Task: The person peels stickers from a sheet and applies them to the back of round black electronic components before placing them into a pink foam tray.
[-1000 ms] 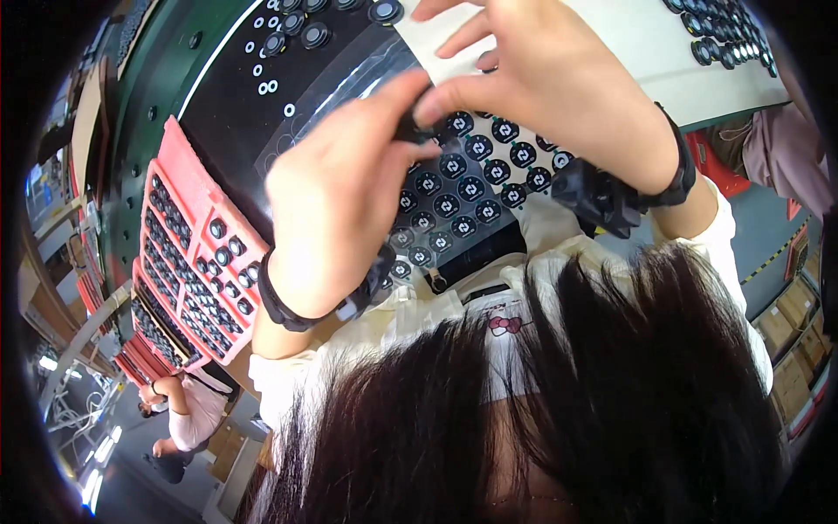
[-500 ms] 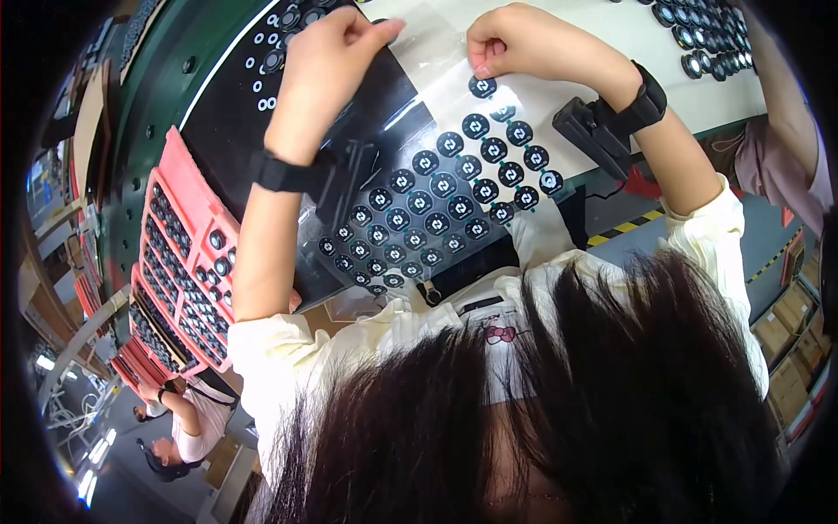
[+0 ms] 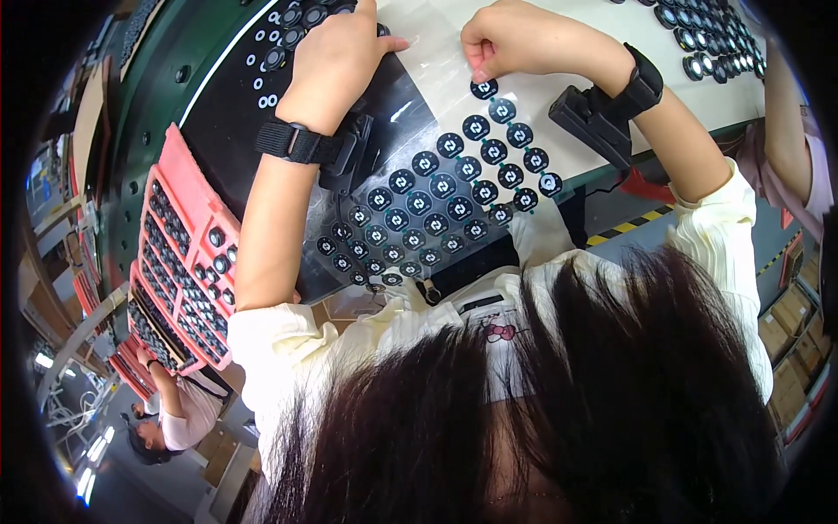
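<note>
Two hands: both of mine have moved farther out over the table since a second ago, off the middle of the sheet.
Table (image 3: 628,35): pale top at the far right, a dark mat on its left half, more round black parts along the far right edge.
Red trays (image 3: 188,262): stacked at the left, holding small round parts.
Clear sheet (image 3: 436,96): lies across mat and table, rows of round black discs (image 3: 445,188) on its near part.
Left hand (image 3: 336,57): fingers spread, pressing flat on the sheet's far left.
Right hand (image 3: 515,39): fingers closed in a pinch just above the farthest disc; whether they grip it, I cannot tell.
Room: another person at the near left, cartons at the right.
</note>
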`<state>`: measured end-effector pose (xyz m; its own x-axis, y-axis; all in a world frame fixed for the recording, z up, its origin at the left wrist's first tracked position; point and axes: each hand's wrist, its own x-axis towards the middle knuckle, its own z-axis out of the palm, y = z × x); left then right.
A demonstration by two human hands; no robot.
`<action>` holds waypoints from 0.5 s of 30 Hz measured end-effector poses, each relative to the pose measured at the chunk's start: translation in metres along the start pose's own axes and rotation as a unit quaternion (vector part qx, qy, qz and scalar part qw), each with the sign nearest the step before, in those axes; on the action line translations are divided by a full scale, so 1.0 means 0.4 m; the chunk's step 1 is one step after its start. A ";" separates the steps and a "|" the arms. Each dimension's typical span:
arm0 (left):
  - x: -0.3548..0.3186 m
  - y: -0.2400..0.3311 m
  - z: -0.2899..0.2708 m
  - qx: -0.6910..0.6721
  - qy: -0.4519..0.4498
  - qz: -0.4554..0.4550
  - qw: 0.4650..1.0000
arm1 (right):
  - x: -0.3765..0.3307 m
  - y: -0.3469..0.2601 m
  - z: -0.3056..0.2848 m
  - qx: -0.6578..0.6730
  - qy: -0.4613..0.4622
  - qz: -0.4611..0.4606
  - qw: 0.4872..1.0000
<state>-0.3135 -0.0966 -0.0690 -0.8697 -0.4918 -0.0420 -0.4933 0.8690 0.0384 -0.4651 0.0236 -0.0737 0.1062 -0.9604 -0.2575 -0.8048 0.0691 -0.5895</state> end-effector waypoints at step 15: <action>-0.053 -0.083 -0.007 -0.226 -0.014 0.005 0.974 | 0.021 -0.009 0.024 -0.060 -0.006 -0.048 0.997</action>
<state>-0.2786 -0.1151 -0.0664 -0.8770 -0.4757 -0.0670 -0.4476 0.7585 0.4737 -0.4557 0.0177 -0.0810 0.1932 -0.9575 -0.2140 -0.8544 -0.0570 -0.5164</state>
